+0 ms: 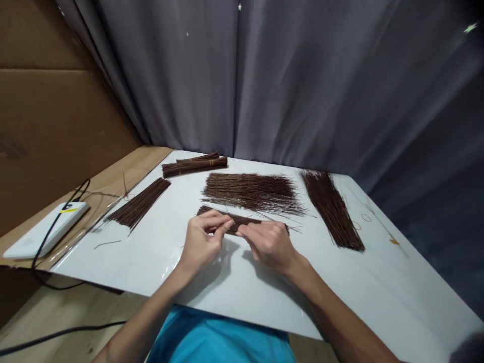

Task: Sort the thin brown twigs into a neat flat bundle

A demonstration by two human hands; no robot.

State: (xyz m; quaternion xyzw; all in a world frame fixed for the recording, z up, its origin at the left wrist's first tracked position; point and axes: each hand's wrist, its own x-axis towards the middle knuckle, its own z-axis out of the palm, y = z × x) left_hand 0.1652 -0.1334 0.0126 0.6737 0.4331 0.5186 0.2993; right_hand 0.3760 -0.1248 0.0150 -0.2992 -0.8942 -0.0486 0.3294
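A narrow layer of thin brown sticks (242, 220) lies across the table just in front of me, with both my hands at its near side. My left hand (206, 237) is closed in a pinch, thumb against forefinger, over the left part of these sticks. What sits in that pinch is too small to make out. Knuckles up, my right hand (270, 244) is closed over the right part of the same sticks and hides much of them. Just beyond lies a wide spread of similar sticks (251, 191), some ends poking out at the right.
Tied stick bundles (196, 165) lie at the back left, a loose pile (139, 204) nearer left, another pile (333, 209) at right. Beside that are rubber bands (366, 218). A white box with a cable (47, 229) rests on cardboard at left. A grey curtain (264, 85) hangs behind.
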